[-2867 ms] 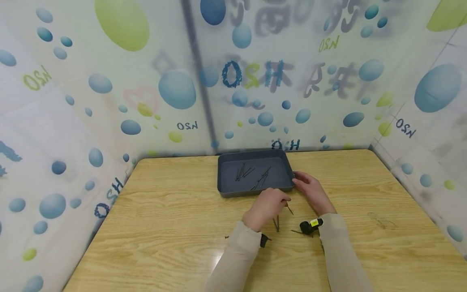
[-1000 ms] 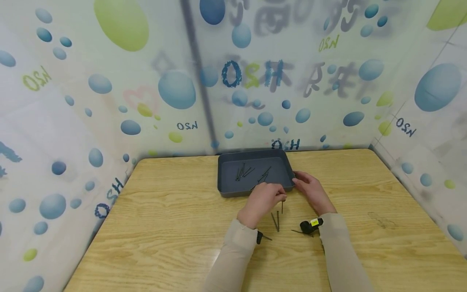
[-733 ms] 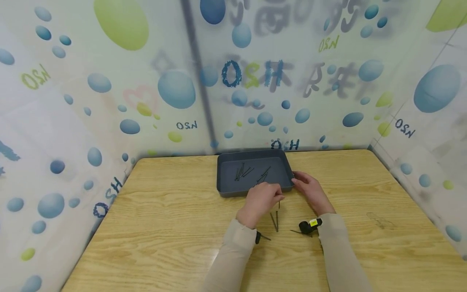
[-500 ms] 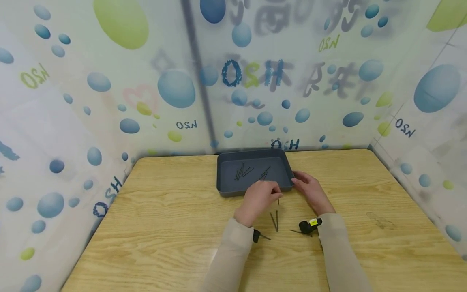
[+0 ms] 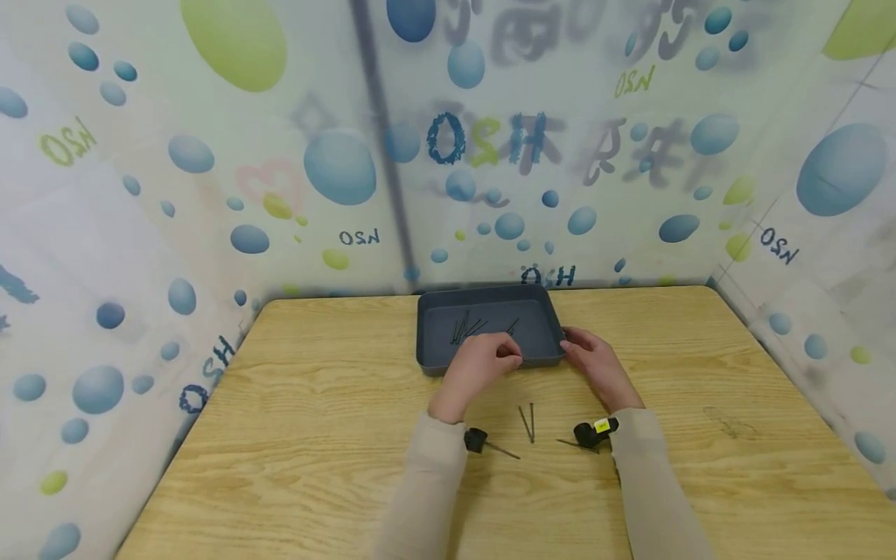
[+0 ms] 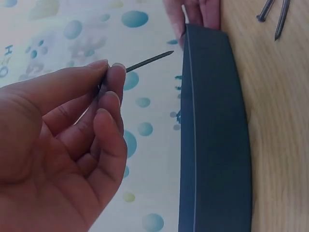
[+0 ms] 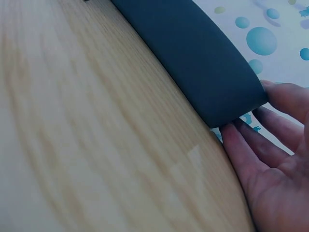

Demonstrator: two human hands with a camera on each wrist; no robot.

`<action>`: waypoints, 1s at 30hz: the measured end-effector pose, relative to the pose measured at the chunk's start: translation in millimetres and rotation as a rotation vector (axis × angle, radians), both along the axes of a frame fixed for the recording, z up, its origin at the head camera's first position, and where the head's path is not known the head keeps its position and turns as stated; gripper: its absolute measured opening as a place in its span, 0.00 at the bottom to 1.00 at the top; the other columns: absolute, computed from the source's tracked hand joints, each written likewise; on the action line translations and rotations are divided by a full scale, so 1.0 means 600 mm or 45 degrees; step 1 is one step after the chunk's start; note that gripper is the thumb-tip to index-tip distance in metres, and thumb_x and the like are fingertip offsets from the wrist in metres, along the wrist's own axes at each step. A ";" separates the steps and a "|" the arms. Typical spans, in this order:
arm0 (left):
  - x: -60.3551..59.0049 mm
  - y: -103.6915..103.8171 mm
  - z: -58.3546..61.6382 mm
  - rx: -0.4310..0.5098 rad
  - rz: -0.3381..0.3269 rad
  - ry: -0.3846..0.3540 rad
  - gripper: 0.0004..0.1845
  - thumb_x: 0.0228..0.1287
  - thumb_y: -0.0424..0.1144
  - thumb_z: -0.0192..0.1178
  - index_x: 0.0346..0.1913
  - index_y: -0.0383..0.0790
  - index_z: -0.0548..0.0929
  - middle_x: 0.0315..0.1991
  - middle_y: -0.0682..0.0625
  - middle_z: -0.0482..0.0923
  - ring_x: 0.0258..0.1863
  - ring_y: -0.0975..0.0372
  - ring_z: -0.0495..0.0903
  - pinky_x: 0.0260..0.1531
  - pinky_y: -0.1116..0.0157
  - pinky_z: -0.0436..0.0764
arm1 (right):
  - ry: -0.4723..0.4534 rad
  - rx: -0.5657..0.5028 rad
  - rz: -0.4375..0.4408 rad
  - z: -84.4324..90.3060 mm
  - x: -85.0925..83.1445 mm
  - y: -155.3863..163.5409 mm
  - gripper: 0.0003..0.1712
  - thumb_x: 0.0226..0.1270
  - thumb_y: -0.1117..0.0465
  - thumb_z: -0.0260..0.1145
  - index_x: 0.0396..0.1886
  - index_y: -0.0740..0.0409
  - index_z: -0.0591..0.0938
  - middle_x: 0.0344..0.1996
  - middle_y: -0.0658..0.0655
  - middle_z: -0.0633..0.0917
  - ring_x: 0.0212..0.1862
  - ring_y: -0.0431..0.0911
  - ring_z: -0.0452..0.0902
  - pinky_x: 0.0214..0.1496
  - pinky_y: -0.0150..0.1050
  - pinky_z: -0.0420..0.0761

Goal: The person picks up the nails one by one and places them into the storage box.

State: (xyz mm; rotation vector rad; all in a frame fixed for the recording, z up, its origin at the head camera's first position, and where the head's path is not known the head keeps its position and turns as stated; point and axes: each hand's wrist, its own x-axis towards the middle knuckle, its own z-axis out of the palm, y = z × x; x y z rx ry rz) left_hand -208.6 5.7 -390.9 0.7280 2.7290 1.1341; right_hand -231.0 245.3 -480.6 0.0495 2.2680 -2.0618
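Observation:
My left hand (image 5: pixel 476 369) is over the near edge of a dark grey tray (image 5: pixel 539 327). In the left wrist view its thumb and fingertips pinch a nail (image 6: pixel 149 61), whose pointed end sticks out towards the tray's corner; the other end is hidden in the fingers. My right hand (image 5: pixel 598 369) grips the tray's near right corner, with the thumb at the rim and fingers against the side, as the right wrist view shows. Several dark nails (image 5: pixel 458 330) lie inside the tray, some behind the left hand.
Two nails (image 5: pixel 526 424) form a narrow V on the wooden table (image 5: pixel 322 435) in front of the tray. Another nail (image 5: pixel 502 450) lies by the left wrist camera, and one more nail (image 5: pixel 577 445) by the right. A patterned curtain (image 5: pixel 336 233) stands behind the table.
My left hand has moved from the table in front of the tray, left and forward over its near edge, carrying the pinched nail. The right hand stays at the tray's corner.

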 end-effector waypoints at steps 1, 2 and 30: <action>-0.002 -0.004 0.000 0.002 0.018 -0.009 0.04 0.59 0.45 0.59 0.35 0.52 0.81 0.28 0.63 0.76 0.25 0.70 0.74 0.25 0.69 0.73 | -0.002 -0.006 0.003 0.000 0.000 0.000 0.31 0.64 0.51 0.57 0.65 0.56 0.63 0.61 0.57 0.65 0.60 0.47 0.63 0.59 0.43 0.64; -0.004 -0.009 -0.001 0.002 0.038 -0.013 0.04 0.58 0.45 0.59 0.35 0.52 0.81 0.28 0.63 0.76 0.25 0.70 0.74 0.25 0.69 0.73 | -0.007 -0.011 0.005 0.000 0.001 0.000 0.31 0.64 0.51 0.57 0.64 0.55 0.63 0.61 0.57 0.65 0.60 0.47 0.63 0.59 0.42 0.64; -0.098 -0.063 0.025 -0.418 0.022 -0.082 0.05 0.59 0.41 0.56 0.27 0.48 0.77 0.25 0.54 0.74 0.21 0.62 0.69 0.24 0.65 0.69 | 0.002 -0.035 0.016 0.000 -0.001 0.003 0.31 0.65 0.52 0.56 0.65 0.56 0.62 0.62 0.58 0.65 0.61 0.48 0.62 0.59 0.43 0.63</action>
